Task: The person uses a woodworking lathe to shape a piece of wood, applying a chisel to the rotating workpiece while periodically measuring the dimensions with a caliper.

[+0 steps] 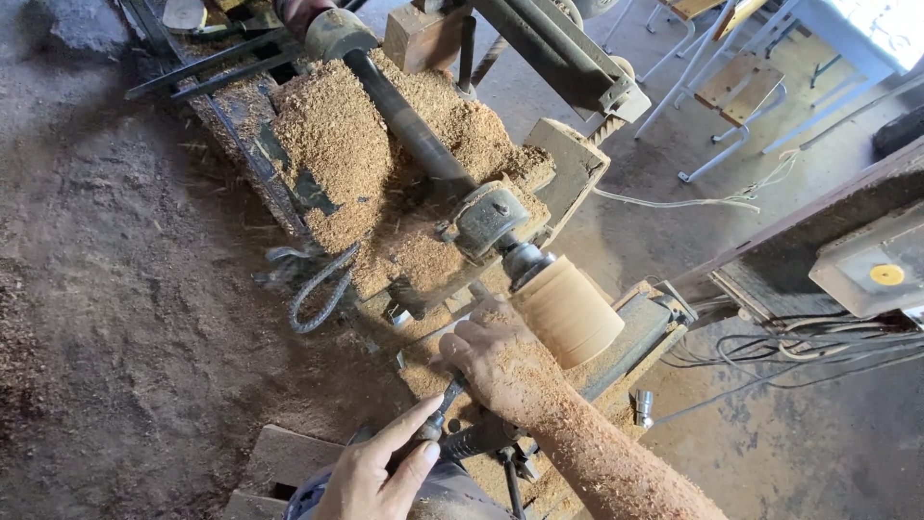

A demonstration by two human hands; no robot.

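Observation:
A pale wooden cylinder (pixel 568 308) is mounted on the lathe's chuck (pixel 525 260). My right hand (pixel 496 356), forearm coated in sawdust, lies just left of the cylinder and presses down on a dark metal turning tool (pixel 445 403). My left hand (pixel 375 472) grips the tool's handle end lower down, near the bottom edge. The tool's tip is hidden under my right hand.
Heaps of sawdust (pixel 337 144) cover the lathe bed around a dark steel shaft (pixel 404 116). A bent rebar loop (pixel 322 289) hangs at the left. Cables (pixel 799 347) and a grey box (pixel 871 270) sit right. Chairs (pixel 736 96) stand behind. Dirt floor (pixel 125 289) spreads left.

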